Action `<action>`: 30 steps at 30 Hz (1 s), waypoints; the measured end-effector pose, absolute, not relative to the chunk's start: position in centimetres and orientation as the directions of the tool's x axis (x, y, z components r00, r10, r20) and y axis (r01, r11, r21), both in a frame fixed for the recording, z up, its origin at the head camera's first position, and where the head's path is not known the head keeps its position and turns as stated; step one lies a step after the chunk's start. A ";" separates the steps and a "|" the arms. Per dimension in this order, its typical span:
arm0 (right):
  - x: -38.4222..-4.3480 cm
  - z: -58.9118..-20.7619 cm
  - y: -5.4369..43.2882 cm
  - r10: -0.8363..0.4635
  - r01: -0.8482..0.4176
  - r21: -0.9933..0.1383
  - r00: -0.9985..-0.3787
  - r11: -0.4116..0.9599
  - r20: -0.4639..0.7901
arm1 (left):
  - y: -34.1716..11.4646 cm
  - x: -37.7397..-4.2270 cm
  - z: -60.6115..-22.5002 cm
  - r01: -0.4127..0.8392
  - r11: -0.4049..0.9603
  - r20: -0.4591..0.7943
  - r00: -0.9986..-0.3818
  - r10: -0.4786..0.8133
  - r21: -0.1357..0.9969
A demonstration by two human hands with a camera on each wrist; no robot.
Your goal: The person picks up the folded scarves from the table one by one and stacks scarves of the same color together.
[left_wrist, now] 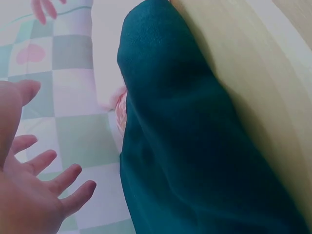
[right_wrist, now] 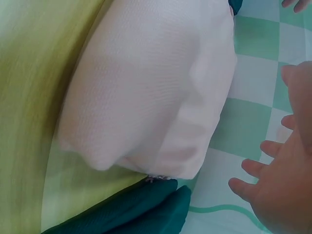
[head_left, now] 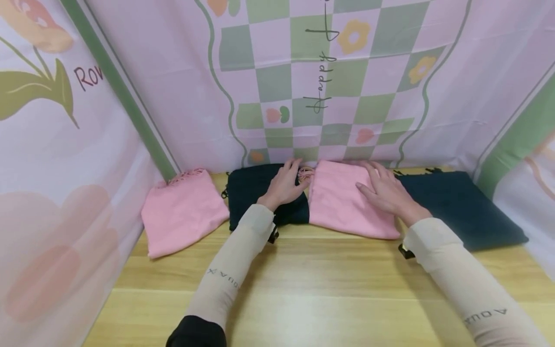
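Two fringed, scarf-like cloths lie folded under my hands: a dark one (head_left: pixel 249 195) and, against its right side, a pink one (head_left: pixel 336 209). My left hand (head_left: pixel 284 185) is over the dark scarf, fingers spread and pointing at the back wall. The left wrist view has that hand (left_wrist: pixel 36 185) a little apart from the dark cloth (left_wrist: pixel 170 122). Over the right part of the pink scarf is my right hand (head_left: pixel 386 190), also with spread fingers. In the right wrist view, a gap separates its fingers from the pale pink cloth (right_wrist: pixel 146 92). Neither hand holds anything.
Another folded pink scarf (head_left: pixel 184 214) lies at the left, and a second dark scarf (head_left: pixel 464 207) at the right. All stand in a row along the patterned back curtain (head_left: pixel 269 82). The wooden tabletop (head_left: pixel 303 289) extends in front. Printed cloth hangs on both sides.
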State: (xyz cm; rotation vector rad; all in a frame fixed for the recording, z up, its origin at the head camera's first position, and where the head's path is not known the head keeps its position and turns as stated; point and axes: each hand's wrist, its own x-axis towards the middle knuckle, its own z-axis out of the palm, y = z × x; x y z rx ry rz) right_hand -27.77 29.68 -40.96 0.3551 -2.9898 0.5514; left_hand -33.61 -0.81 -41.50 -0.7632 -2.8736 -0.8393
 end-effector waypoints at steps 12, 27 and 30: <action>-27.4 -41.7 30.8 -0.169 -0.166 -0.397 -0.985 0.903 0.026 | -0.1 -33.8 -41.8 0.463 0.670 0.133 -0.865 0.483 0.580; -27.7 -42.3 32.5 -0.168 -0.133 -0.455 -0.985 0.880 -0.037 | 1.7 -34.4 -41.9 0.436 0.605 0.094 -0.854 0.512 0.666; -27.8 -42.4 32.8 -0.153 -0.112 -0.468 -0.987 0.877 -0.051 | 2.1 -34.4 -42.0 0.431 0.597 0.084 -0.851 0.518 0.677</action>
